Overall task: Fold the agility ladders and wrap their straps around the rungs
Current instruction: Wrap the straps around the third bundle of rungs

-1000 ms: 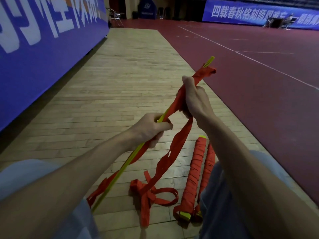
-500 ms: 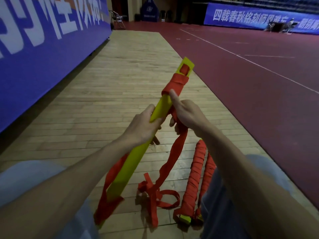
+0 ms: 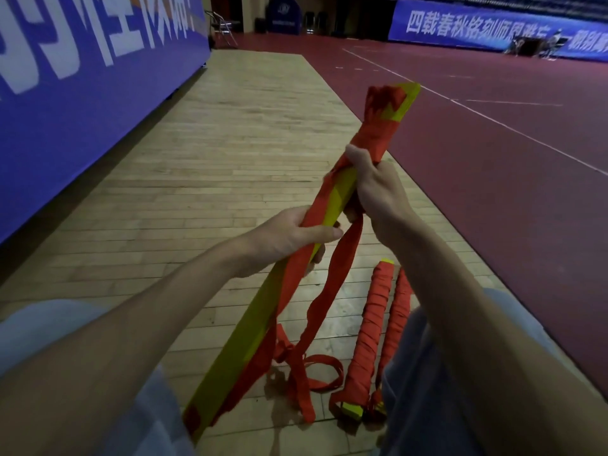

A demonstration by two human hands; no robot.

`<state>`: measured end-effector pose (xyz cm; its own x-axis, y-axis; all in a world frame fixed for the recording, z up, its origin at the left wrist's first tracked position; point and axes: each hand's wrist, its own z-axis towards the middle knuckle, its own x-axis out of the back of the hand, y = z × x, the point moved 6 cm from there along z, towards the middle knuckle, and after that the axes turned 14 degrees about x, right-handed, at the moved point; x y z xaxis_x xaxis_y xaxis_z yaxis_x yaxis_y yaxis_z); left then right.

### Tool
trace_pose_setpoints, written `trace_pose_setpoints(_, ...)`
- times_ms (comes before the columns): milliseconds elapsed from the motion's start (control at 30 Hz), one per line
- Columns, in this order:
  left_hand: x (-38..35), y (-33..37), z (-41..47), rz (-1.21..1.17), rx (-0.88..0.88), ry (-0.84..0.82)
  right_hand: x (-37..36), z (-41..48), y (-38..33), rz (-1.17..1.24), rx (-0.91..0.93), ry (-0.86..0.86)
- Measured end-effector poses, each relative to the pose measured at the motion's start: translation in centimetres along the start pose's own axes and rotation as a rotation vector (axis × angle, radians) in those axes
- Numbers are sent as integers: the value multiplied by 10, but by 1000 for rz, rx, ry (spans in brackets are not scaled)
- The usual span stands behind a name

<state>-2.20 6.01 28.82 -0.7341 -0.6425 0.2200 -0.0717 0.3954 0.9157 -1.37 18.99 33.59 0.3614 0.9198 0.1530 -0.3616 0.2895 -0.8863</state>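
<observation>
Currently left grip clenches stiff rung bundle mid-length; right grip clamps limp strap onto it, probably best held taut near wraps.

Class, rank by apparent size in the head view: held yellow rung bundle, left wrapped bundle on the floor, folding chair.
1. held yellow rung bundle
2. left wrapped bundle
3. folding chair (distant, true size unsure)

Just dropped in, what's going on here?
A person holds a bundle of yellow rungs tilted upward over the wooden floor. The left hand grips its middle; the right hand, higher up, grips the red strap against it. Only the top end is wrapped; loose strap trails to the floor beside two wrapped bundles.
</observation>
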Motion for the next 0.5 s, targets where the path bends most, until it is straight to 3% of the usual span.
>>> trace_pose_setpoints(167,0,1,-2,-162,-16,-45,2,-2,-10,82,69,-113)
trace_pose_setpoints(300,9,-8,8,-109,-5,104,9,-3,0,-9,-24,-42)
trace_pose_setpoints(400,17,-16,16,150,-10,337,6,-5,12,-160,-109,-65)
trace_pose_setpoints(500,23,-17,15,504,-20,587,-5,-9,18,-135,-150,-128)
